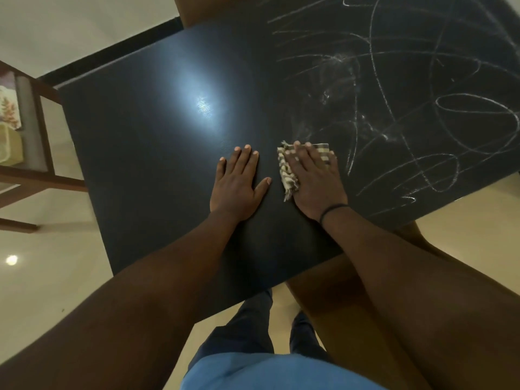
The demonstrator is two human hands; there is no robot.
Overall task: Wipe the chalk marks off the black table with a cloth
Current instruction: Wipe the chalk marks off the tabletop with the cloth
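**Cloth pressed flat at the edge of the chalk scribbles**

Head view: a flat, matte black rectangular worktop [157,130] fills most of the frame, with a bright light glare on its bare left half. White looping chalk marks [416,88] cover its right half, smeared to a haze just beyond the cloth. The right hand [315,178] lies palm down with straight fingers on a small beige-and-brown checked cloth with a frayed edge [285,170], pressing it against the worktop at the near left border of the scribbles. A thin black band circles that wrist. The left hand [239,184] rests flat on the bare surface just beside the cloth, fingers spread, holding nothing. A brown wooden chair [42,153] stands to the left on the pale glossy floor [50,277].
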